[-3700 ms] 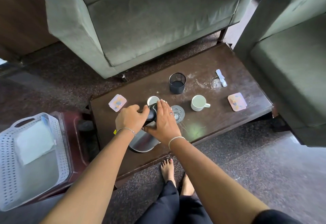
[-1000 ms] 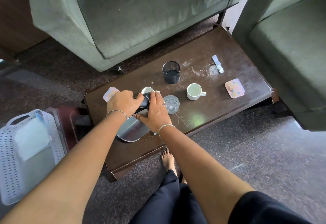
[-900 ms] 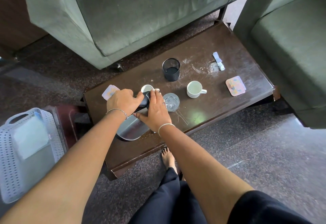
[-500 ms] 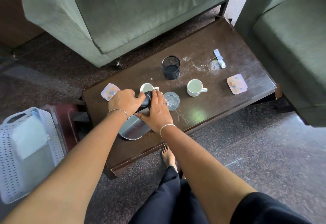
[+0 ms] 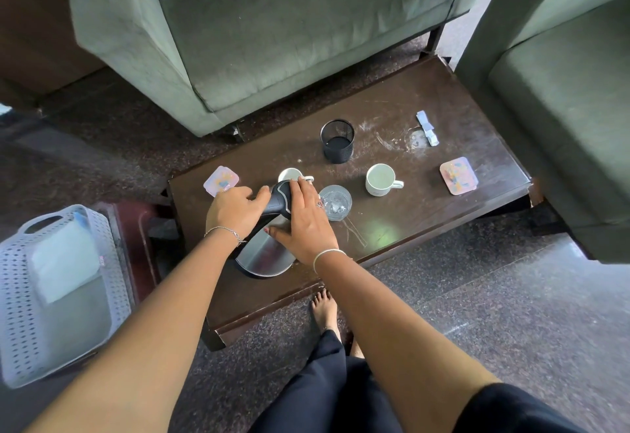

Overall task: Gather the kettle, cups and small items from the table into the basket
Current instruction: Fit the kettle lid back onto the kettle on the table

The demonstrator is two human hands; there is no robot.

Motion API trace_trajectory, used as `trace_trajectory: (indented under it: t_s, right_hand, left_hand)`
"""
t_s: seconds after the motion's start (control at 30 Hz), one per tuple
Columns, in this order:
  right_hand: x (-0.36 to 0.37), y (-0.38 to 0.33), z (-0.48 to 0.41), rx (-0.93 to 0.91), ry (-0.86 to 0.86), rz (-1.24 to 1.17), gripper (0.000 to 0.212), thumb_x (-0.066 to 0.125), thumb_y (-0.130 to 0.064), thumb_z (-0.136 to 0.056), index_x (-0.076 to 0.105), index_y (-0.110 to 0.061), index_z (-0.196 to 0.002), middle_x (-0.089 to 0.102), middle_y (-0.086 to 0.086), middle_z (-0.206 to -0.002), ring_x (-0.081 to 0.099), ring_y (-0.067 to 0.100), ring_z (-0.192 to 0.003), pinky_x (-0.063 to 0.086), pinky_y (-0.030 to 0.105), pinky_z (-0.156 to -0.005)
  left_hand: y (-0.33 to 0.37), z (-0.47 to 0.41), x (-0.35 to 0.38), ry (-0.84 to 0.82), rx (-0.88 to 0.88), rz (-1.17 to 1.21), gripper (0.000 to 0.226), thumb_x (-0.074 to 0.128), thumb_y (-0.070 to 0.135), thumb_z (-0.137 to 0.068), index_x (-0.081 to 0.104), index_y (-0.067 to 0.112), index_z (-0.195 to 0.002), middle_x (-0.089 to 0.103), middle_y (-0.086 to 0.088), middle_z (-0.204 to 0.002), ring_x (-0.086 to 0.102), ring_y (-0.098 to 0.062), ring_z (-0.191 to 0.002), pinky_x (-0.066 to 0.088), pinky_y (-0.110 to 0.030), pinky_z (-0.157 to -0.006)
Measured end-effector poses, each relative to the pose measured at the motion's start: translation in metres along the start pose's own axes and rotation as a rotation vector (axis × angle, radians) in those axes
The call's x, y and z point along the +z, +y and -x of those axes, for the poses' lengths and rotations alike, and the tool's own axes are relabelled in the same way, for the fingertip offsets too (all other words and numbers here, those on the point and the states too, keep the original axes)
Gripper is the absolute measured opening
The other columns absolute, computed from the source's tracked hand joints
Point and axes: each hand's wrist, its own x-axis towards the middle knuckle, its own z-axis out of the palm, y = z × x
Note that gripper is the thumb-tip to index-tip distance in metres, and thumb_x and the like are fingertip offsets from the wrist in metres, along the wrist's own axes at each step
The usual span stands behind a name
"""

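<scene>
A steel kettle [image 5: 264, 257] with a black handle stands near the front edge of the dark table [image 5: 402, 105]. My left hand [image 5: 235, 211] grips its top and handle from the left; my right hand [image 5: 306, 221] lies flat against its right side. Behind the hands a white cup [image 5: 289, 175] is partly hidden. A second white cup [image 5: 380, 180], a glass dish [image 5: 335, 202], a black mesh holder [image 5: 337, 141], two pink coasters [image 5: 221, 179] [image 5: 458, 175] and a paper strip [image 5: 426, 123] sit on the table. The white basket [image 5: 20, 296] is on the floor at left.
A green sofa [image 5: 289, 23] stands behind the table and a green armchair [image 5: 572, 101] at its right. A dark red stool [image 5: 136, 228] lies between the basket and the table. A pale cloth [image 5: 64, 260] lies in the basket. My bare foot [image 5: 325, 310] is at the table's front.
Both hands have stayed on the kettle. The view has shifted slightly; the kettle stands in the same spot on the table.
</scene>
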Motion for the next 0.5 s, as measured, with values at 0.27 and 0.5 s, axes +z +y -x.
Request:
trace_trajectory:
  t_s: [0.27,0.5]
  right_hand:
    - [0.000,-0.014,0.018,-0.050,0.013,0.082,0.100,0.069,-0.046,-0.082,0.011,-0.003,-0.151,0.011,0.016,-0.160,0.007,0.030,-0.148,0.012,0.042,-0.121]
    - [-0.013,-0.032,0.033,-0.124,0.025,0.161,0.098,0.067,-0.047,-0.083,0.011,-0.004,-0.151,0.013,0.013,-0.160,0.007,0.029,-0.148,0.010,0.040,-0.121]
  left_hand:
    - [-0.015,0.021,-0.006,0.041,-0.040,0.104,0.057,0.047,0.056,-0.084,0.053,0.004,-0.060,0.054,-0.007,-0.056,0.048,-0.016,-0.055,0.033,-0.027,-0.047]
    - [-0.016,0.044,-0.026,0.087,-0.061,0.192,0.056,0.046,0.057,-0.084,0.059,0.007,-0.064,0.057,-0.004,-0.058,0.052,-0.019,-0.059,0.037,-0.028,-0.051]
